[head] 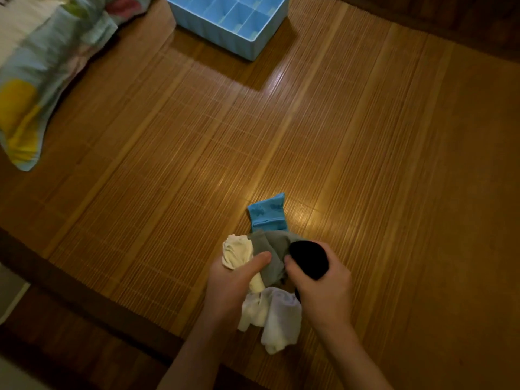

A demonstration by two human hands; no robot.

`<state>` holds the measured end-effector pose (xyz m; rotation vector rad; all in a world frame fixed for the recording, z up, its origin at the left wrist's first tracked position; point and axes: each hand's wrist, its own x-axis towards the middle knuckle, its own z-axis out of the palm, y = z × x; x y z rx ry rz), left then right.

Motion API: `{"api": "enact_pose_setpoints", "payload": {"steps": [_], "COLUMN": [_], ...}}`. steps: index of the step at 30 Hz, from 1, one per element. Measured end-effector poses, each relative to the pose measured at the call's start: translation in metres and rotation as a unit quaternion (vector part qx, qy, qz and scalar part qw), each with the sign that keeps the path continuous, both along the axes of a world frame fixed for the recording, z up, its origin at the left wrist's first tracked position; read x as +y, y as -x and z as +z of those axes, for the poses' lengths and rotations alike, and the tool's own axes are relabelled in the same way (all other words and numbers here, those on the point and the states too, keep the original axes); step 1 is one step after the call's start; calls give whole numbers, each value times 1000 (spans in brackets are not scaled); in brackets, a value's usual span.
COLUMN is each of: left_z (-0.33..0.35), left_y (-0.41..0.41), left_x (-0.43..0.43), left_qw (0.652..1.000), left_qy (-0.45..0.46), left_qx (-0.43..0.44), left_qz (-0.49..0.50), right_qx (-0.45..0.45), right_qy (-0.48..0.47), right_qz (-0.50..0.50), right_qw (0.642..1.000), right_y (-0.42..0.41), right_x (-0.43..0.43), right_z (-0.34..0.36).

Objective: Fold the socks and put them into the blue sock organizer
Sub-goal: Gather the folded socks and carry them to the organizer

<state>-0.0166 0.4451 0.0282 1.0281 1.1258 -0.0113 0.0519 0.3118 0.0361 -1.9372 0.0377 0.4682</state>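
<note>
A: Some white socks (270, 319) nearest, draped beneath the bundle. Next, left hand (233, 280) pinches cream sock (235, 251) and grey sock (274, 254); right hand (323, 288) curls round black sock (309, 258), likely separating pairs.
B: Further out?
A: One blue sock (268, 213), flat on mat (365, 164), long axis pointing away. Last, blue sock organizer (222, 42), far edge, well apart.

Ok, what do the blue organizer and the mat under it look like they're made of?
The blue organizer looks like moulded plastic with a satin finish: it has thin, rigid dividers and a ribbed outer wall. The mat looks like fine bamboo or reed slats, though I cannot tell which. It seems polished or lacquered, going by the narrow parallel strips and the bright glare from the light.
</note>
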Motion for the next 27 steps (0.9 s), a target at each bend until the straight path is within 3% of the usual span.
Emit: {"api": "enact_pose_setpoints", "payload": {"steps": [4, 9, 10, 12, 15, 17, 21, 27], "left_z": [11, 24, 25, 25, 31, 35, 45, 52], "left_y": [-9, -25, -25, -23, -19, -17, -23, -43], "left_x": [-8, -15, -15, -16, -17, -21, -39, -56], "left_qw": [994, 978, 982, 995, 963, 943, 934, 972], "left_qy": [-88, -166, -144, -16, 195, 252, 307, 202], "left_qx": [-2, -5, -18, -85, -161, -173, -133, -120], "left_qz": [-59, -124, -118, -40, 97, 129, 127, 20], "right_qx": [-19, -122, -116, -39, 154, 193, 256, 258], "right_qy": [-15, 14, -2, -86, -294, -296, -192, -225], "right_qz": [-10, 140, 159, 167, 11, -76, -70, -34], "right_qw": [1000, 982, 980, 982, 943, 932, 945, 939], "right_y": [1, 5, 2, -6, -23, -34, -35, -35], "right_x": [-10, -18, -22, -34, -52, -61, -57, -61], "right_z": [11, 33, 40, 57, 81, 82, 70, 63]}}
